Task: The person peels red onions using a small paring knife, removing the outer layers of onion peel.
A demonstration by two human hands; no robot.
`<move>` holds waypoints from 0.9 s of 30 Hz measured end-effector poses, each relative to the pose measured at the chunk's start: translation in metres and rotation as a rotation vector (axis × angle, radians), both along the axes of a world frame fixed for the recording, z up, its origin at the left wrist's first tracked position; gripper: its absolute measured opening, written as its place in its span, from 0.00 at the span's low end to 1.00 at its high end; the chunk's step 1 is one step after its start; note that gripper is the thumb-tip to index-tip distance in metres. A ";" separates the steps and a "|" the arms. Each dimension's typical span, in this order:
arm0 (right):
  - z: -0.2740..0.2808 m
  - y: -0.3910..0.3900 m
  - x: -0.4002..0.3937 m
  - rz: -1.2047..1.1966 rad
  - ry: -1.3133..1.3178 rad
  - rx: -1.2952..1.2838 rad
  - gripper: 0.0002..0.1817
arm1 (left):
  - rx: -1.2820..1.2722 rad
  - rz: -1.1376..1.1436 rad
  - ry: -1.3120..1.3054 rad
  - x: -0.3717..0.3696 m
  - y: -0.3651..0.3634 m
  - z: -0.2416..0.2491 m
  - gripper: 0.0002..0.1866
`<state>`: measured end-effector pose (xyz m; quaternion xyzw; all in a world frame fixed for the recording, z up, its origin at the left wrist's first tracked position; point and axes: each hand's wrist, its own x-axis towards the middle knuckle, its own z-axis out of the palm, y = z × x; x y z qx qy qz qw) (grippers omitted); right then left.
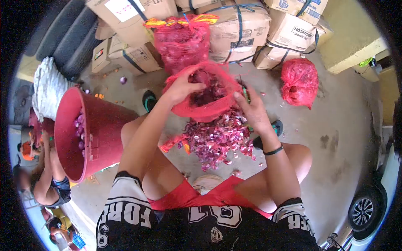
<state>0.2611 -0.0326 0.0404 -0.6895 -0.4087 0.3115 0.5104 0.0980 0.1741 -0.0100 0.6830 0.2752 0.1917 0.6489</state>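
Observation:
A red mesh sack (201, 109) stands with its mouth spread wide in front of me, dark red onions (203, 79) and loose skins inside it. My left hand (184, 88) grips the left side of the sack's rim, its thumb pointing in over the mouth. At the right rim, my right hand (254, 109) is closed around a slim green-handled tool (246, 94), mostly hidden by the fingers; its thumb is right at the mesh. Between my legs, a heap of purple onion skins (217, 140) lies on the floor below the sack.
A large red tub (104, 136) with onions lies tilted at left. Behind the open sack stands a full mesh sack (182, 42), before stacked cardboard boxes (240, 27). Another red sack (299, 81) sits at right. A person (48, 180) sits beyond the tub.

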 end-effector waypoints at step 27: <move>0.023 -0.114 -0.106 0.119 -0.254 0.167 0.35 | -0.375 -0.083 -0.476 -0.079 -0.175 0.046 0.40</move>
